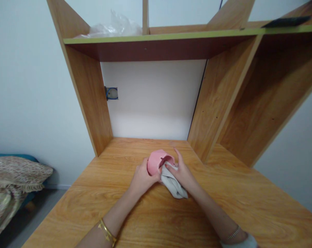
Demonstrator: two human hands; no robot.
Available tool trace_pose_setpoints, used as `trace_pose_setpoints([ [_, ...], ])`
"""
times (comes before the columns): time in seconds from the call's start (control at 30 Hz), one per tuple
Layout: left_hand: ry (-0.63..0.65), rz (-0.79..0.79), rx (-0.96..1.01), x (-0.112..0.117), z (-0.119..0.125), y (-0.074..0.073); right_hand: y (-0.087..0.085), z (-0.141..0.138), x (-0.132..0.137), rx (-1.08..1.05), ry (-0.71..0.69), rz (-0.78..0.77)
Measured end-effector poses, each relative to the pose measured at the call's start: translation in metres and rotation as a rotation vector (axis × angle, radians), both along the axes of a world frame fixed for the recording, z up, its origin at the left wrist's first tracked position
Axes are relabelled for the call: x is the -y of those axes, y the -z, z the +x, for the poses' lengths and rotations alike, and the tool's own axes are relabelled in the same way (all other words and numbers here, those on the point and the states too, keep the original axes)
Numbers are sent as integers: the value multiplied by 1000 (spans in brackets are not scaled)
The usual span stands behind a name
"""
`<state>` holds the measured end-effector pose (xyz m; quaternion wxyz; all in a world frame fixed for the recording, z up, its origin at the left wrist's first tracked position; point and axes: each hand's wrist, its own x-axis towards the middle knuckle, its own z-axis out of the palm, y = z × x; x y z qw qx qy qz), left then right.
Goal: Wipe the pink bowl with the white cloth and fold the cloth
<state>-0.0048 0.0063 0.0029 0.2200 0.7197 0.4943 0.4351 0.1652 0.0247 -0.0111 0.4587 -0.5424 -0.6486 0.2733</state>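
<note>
My left hand [142,176] is wrapped round a pink, cup-like container [155,162], tilted so its opening faces right and towards me. A small dark notch or mark shows near its rim. In my right hand [181,170] is a pale grey cloth [172,182], pinched under the thumb and pushed against the container's opening. The cloth's loose end hangs down towards the tabletop. One finger of the right hand points up and away from the cloth. Part of the container's inside is hidden by the cloth and fingers.
The wooden desk [156,220] spreads beneath my hands. A shelf with a green edge [156,37] runs above, carrying a clear plastic bag [117,27] and a dark flat object [286,22]. Upright panels [218,100] flank the back. A bed with a patterned cover [13,179] stands left.
</note>
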Motion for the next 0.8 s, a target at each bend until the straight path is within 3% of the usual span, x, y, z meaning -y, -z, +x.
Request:
trace_pose_setpoints([
  [0.3,-196,-139,370,-26,-13,9,1,-3,1,-55,-45,-56],
  [0.53,-179,-320,617,-37,-19,25,3,-6,4,92,-115,22],
  [0.67,-136,-380,714,-38,-22,29,4,5,-4,198,31,135],
  [0.8,-102,-419,779,-41,-24,30,8,19,-13,266,117,146],
])
